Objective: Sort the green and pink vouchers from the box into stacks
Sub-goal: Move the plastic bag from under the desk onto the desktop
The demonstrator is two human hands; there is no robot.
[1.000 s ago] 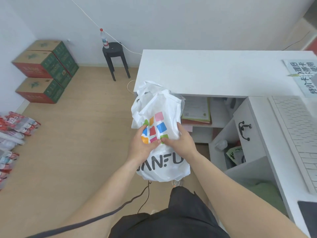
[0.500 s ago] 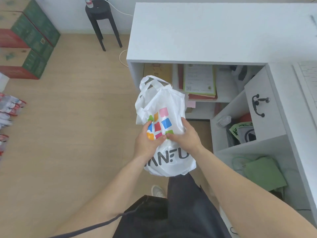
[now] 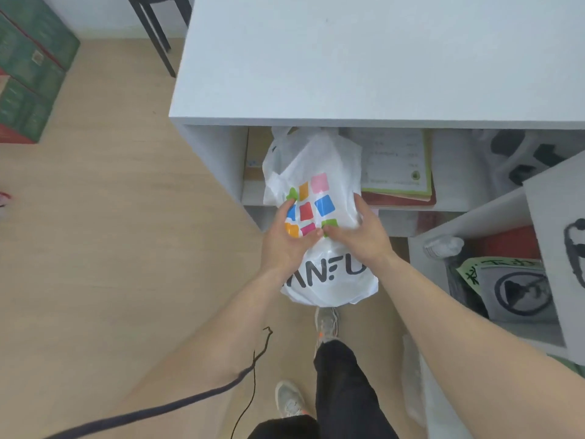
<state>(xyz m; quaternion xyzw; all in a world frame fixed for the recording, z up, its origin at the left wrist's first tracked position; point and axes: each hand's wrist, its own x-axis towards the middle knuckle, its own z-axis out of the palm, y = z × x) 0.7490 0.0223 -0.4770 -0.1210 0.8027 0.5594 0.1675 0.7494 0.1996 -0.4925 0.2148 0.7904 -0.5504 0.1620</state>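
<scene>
A white plastic bag (image 3: 329, 280) with coloured squares and black lettering hangs in front of me, bulging with hidden contents. My left hand (image 3: 286, 245) grips its left side, thumb across the printed squares. My right hand (image 3: 361, 236) grips the right side, thumb meeting the left one at the middle. The bag's handles reach up into the shelf opening under the white desk (image 3: 364, 58). No vouchers or box show.
On the shelf behind the bag lie a stack of papers and folders (image 3: 399, 166) and a brown carton (image 3: 253, 153). A side cabinet (image 3: 550, 223) at right holds printed bags (image 3: 512, 286). Green cartons (image 3: 28, 74) and black stool legs (image 3: 158, 30) stand at left.
I have stepped closer to the desk and tilted my view down. The bag, held in both hands the same way, now sits nearer the shelf opening.
</scene>
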